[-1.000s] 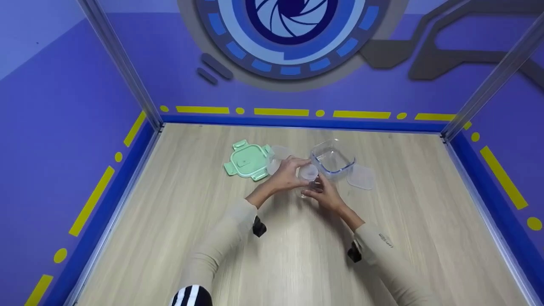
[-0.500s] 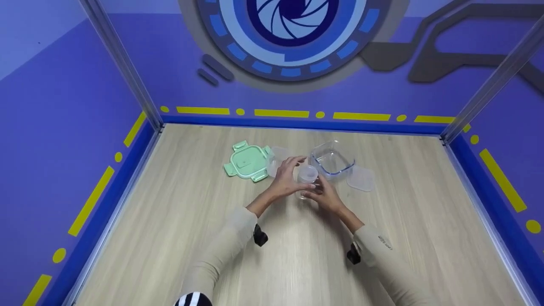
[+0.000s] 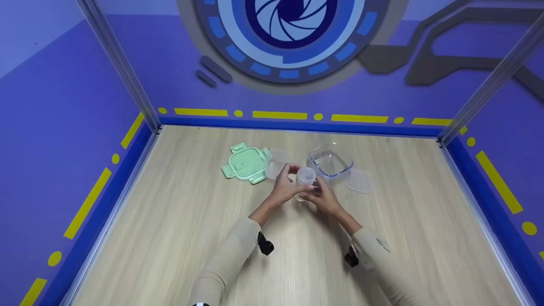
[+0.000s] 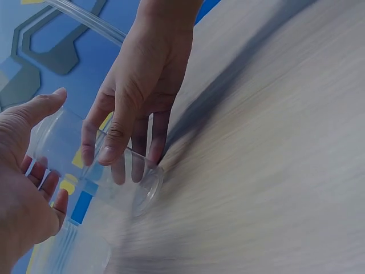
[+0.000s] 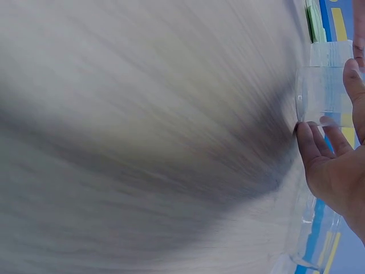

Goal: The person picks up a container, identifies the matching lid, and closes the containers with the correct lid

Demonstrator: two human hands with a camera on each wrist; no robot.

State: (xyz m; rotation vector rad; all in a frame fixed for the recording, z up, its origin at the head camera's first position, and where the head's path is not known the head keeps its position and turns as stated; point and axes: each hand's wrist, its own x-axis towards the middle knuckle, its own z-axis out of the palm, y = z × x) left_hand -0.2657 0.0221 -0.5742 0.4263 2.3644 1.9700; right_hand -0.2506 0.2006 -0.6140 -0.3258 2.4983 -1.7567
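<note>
In the head view, a translucent plastic cup (image 3: 306,175) sits in or on a clear glass (image 3: 301,197); which of the two is hard to tell. My left hand (image 3: 285,185) curls round the upper cup, its thumb across the near side and its fingers at the left. My right hand (image 3: 326,196) grips the lower glass from the right. The left wrist view shows right-hand fingers (image 4: 115,134) spread along the glass (image 4: 149,185). In the right wrist view the glass base (image 5: 299,94) stands on or just above the tabletop.
A green clip-on lid (image 3: 246,163) lies to the left, beside a translucent container (image 3: 278,159) partly behind my left hand. A square glass box (image 3: 330,163) stands behind my right hand, with a flat translucent lid (image 3: 359,180) next to it. Purple walls enclose the table.
My left fingers have drawn back from over the cup's far rim to its left side, while the thumb has come across its near side. The right hand keeps its grip.
</note>
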